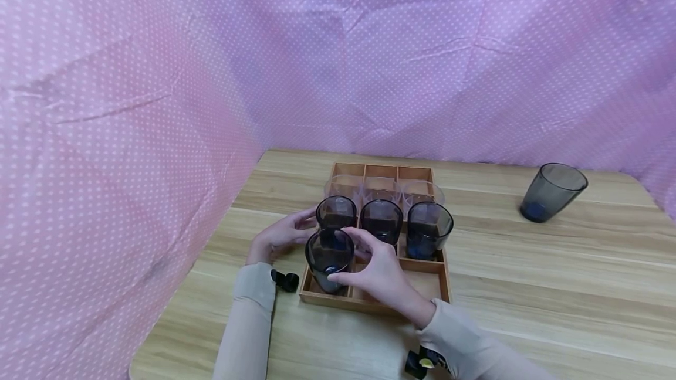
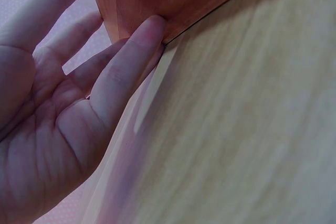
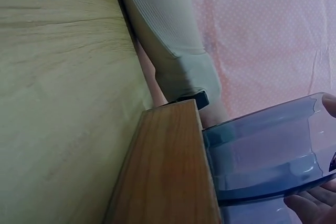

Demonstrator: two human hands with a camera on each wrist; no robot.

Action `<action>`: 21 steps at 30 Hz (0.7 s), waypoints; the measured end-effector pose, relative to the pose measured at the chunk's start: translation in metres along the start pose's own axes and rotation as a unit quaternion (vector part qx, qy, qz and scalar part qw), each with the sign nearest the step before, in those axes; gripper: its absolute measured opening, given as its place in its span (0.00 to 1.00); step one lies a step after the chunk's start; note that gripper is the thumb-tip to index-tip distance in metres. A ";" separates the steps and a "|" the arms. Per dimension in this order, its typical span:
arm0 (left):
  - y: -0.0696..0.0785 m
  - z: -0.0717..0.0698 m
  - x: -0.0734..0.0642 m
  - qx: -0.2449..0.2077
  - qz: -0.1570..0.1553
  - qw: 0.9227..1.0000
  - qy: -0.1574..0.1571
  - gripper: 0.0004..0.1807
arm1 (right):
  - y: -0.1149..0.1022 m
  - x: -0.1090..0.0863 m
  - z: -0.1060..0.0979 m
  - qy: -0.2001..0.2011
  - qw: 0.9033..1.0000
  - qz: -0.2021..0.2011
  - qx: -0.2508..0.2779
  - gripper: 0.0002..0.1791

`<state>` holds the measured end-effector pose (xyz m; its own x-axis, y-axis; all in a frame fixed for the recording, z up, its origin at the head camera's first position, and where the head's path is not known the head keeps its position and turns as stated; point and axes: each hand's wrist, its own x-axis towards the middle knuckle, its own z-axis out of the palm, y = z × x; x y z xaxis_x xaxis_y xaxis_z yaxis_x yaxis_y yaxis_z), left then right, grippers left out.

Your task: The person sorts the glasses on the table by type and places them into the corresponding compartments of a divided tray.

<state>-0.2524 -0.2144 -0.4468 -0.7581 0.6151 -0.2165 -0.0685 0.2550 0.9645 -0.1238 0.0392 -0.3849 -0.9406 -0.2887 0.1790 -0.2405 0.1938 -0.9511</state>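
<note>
My right hand (image 1: pixel 377 271) grips a dark smoked drinking glass (image 1: pixel 330 257) by its upper part, thumb on the near side. The glass is in the front-left compartment of a wooden divided box (image 1: pixel 364 305); its base is partly hidden by the box wall. In the right wrist view the same glass (image 3: pixel 262 153) rises above the box wall, with my fingertips at its rim. My left hand (image 1: pixel 282 236) rests by the box's left side; in the left wrist view its fingertips touch the wood (image 2: pixel 142 3).
Behind the held glass, a row of dark glasses (image 1: pixel 381 221) occupies compartments, with clear cups (image 1: pixel 381 189) behind them. Another dark glass (image 1: pixel 551 192) stands apart at the right of the wooden table (image 1: pixel 528 286). Pink dotted cloth (image 1: pixel 369 63) hangs around the table.
</note>
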 end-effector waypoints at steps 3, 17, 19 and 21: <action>0.001 0.000 0.000 -0.001 -0.005 1.000 0.000 0.41 | 0.002 0.000 0.002 -0.001 1.000 0.001 -0.009 0.40; 0.005 -0.004 0.000 0.011 -0.002 1.000 -0.008 0.40 | 0.006 0.005 0.009 0.003 0.999 0.015 -0.030 0.39; 0.004 -0.005 0.001 0.014 -0.002 1.000 -0.009 0.40 | 0.006 0.005 0.009 0.003 0.999 0.014 -0.030 0.39; 0.004 -0.006 0.001 0.015 -0.001 1.000 -0.011 0.40 | 0.006 0.006 0.009 0.004 0.999 0.014 -0.030 0.39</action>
<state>-0.2575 -0.2171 -0.4423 -0.7434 0.6310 -0.2220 -0.0504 0.2781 0.9592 -0.1283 0.0298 -0.3916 -0.9488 -0.2754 0.1546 -0.2278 0.2574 -0.9391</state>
